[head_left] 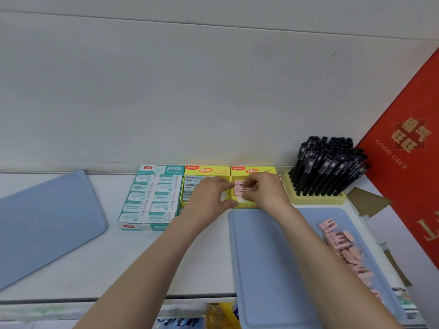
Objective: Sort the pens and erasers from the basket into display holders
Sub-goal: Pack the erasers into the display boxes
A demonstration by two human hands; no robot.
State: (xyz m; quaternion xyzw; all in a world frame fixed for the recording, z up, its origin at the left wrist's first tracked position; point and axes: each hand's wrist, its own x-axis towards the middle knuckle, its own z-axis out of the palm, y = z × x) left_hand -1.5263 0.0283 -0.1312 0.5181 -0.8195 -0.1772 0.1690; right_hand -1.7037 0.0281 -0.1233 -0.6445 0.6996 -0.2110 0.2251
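Two yellow display boxes stand side by side at the back of the shelf. The right yellow box [266, 170] holds pink erasers [238, 187]; the left yellow box [206, 170] holds grey-blue ones. My right hand [264, 189] reaches into the right box and pinches a pink eraser there. My left hand [209, 195] grips that box's left wall, thumb at its front corner. A blue tray [268, 257] in front carries several loose pink erasers [342, 245]. A yellow holder [318, 199] full of black pens [327, 167] stands to the right.
A teal and white box of erasers [152, 198] sits left of the yellow boxes. Another blue tray [45, 224] lies at the far left. A red gift bag [411, 162] leans at the right. The white wall rises directly behind the boxes.
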